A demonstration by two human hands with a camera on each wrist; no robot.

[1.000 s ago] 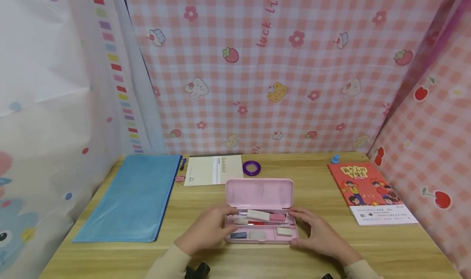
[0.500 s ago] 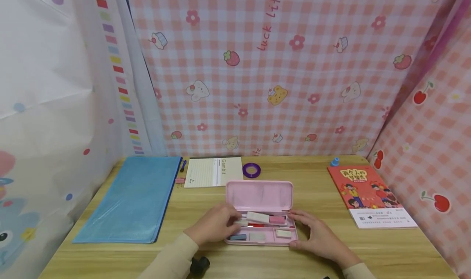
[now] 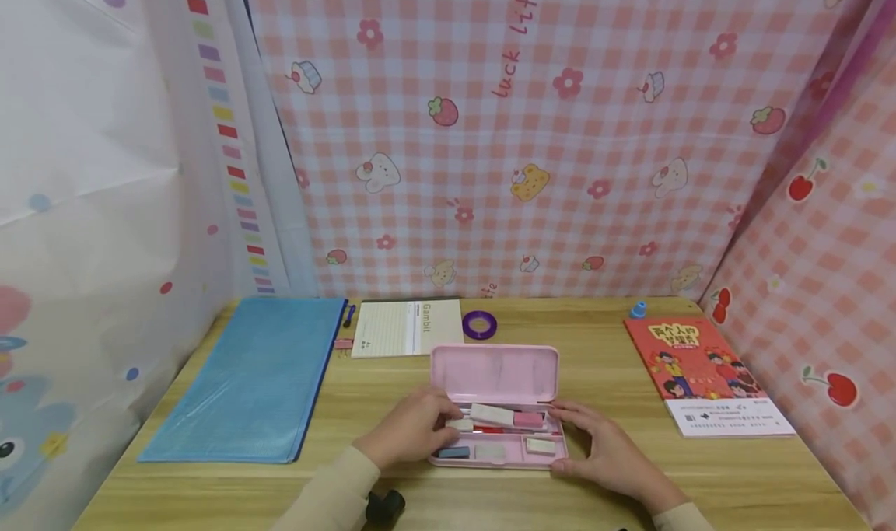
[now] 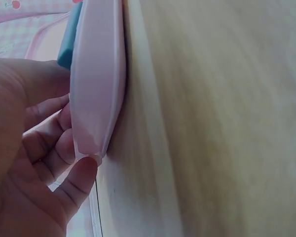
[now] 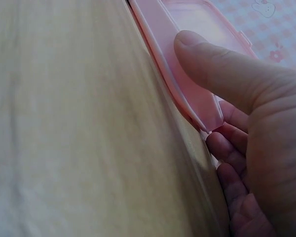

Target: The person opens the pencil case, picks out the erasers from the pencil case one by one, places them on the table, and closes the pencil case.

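An open pink pencil case (image 3: 494, 374) sits on the table with its lid tipped back. At its left end my left hand (image 3: 409, 430) reaches over the rim, thumb and fingertips curled around a small whitish eraser (image 3: 460, 424). In the left wrist view the little finger touches the case's hinge corner (image 4: 89, 154). My right hand (image 3: 605, 453) grips the right end, thumb at the front corner and fingers at the back one. Inside lie a white-and-pink eraser (image 3: 493, 414), a blue-grey eraser (image 3: 453, 452) and other pale erasers, above red and thin items partly hidden.
On the wooden table (image 3: 378, 500) a blue folder (image 3: 245, 383) lies at left. Behind the case are a notepad (image 3: 406, 329), a purple tape roll (image 3: 480, 325) and a pink sharpener-like piece (image 3: 343, 344). A red book (image 3: 700, 360) and small blue item (image 3: 638, 309) are at right.
My left hand has shifted from the case's left edge inward, its thumb and fingertips drawing together over the whitish eraser. The right hand keeps its hold on the case.
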